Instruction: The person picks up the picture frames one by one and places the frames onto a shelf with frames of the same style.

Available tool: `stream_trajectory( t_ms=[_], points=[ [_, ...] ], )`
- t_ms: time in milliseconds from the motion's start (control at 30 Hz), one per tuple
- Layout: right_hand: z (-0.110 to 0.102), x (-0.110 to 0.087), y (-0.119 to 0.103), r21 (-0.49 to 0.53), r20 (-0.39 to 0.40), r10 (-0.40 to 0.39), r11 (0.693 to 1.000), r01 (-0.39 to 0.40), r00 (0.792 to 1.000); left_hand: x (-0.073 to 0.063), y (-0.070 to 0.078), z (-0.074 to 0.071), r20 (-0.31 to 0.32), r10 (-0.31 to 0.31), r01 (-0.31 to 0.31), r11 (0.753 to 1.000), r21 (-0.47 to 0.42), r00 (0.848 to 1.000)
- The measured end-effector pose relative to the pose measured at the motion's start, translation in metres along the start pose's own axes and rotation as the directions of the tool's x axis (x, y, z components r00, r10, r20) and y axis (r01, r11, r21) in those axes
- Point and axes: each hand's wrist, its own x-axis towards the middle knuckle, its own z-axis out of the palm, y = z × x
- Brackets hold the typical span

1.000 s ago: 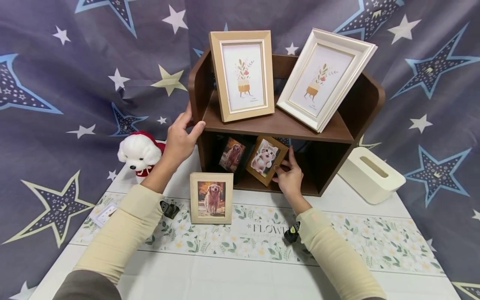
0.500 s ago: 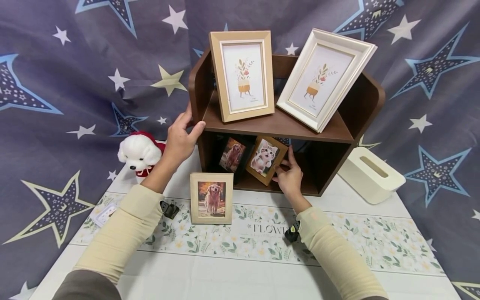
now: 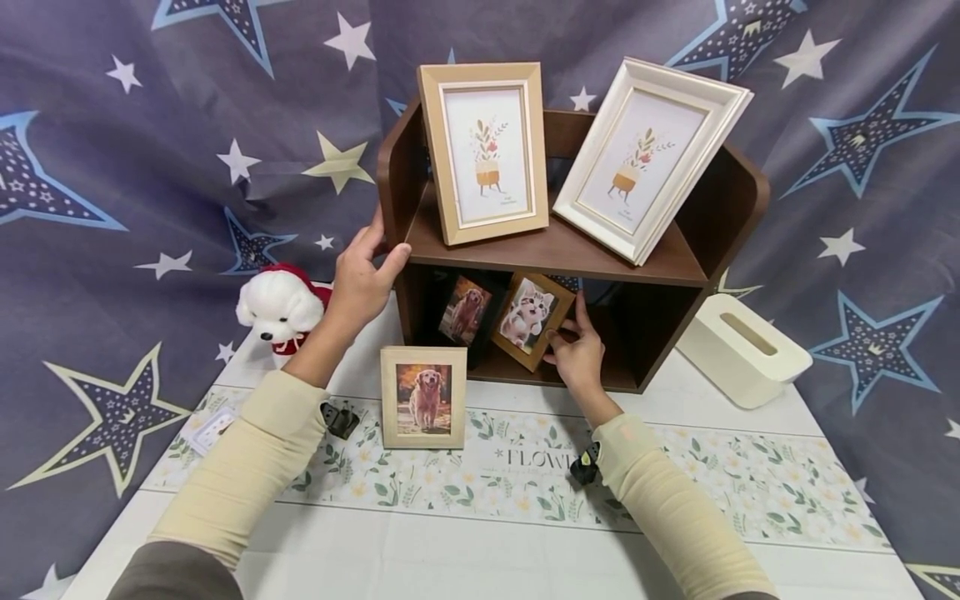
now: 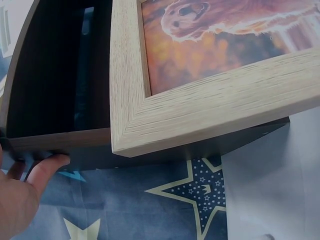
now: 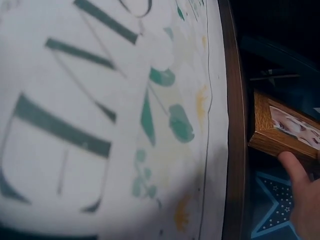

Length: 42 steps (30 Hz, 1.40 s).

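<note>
My left hand [image 3: 362, 279] rests against the left side of a dark brown two-tier shelf [image 3: 540, 260], fingers stretched along its outer face and thumb at the front edge. Inside the lower tier, my right hand [image 3: 580, 354] pinches the right edge of a small brown picture frame [image 3: 510, 342] with a kitten photo. That frame leans tilted; in the right wrist view the thumb [image 5: 295, 170] presses its edge. Left of it stands a dark frame with a dog photo [image 3: 465, 310]. A pale wood picture frame [image 3: 386, 396] with another dog photo stands before the shelf.
On the upper tier lean a tan frame [image 3: 535, 150] and a tilted white frame [image 3: 723, 117], both with plant prints. A white plush dog [image 3: 273, 308] sits at left, a cream tissue box [image 3: 720, 354] at right. A floral runner [image 3: 510, 483] crosses the white table.
</note>
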Motion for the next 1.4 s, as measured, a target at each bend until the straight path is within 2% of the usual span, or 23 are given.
stream_trajectory(
  t_ms=[333,700,933,1133,1267,1400],
  points=[
    [-0.008,-0.001,-0.001,-0.118,-0.003,-0.056,0.991,0.055,0.998,0.000,0.000,0.000,0.001,0.000,0.000,1.000,0.009,1.000],
    [-0.024,-0.008,-0.011,-0.125,0.012,-0.096,0.987,0.097,0.995,-0.001,0.002,0.002,-0.017,0.003,-0.003,1.000,-0.002,1.000],
    [-0.036,-0.015,-0.023,-0.052,0.031,-0.148,0.987,0.150,0.988,0.000,0.002,0.000,-0.017,0.006,-0.006,1.000,0.001,1.000],
    [-0.044,-0.027,-0.042,-0.048,0.100,-0.110,0.992,0.115,0.989,0.001,0.002,0.000,-0.016,0.008,-0.008,1.000,0.004,1.000],
    [-0.046,-0.032,-0.041,-0.047,0.148,-0.095,0.994,0.103,0.984,0.001,0.002,0.000,-0.010,0.001,-0.001,1.000,-0.002,1.000],
    [-0.045,-0.031,-0.031,0.010,0.178,-0.088,0.996,0.087,0.980,0.001,0.001,0.000,-0.009,-0.002,0.002,1.000,0.001,1.000]
  ],
)
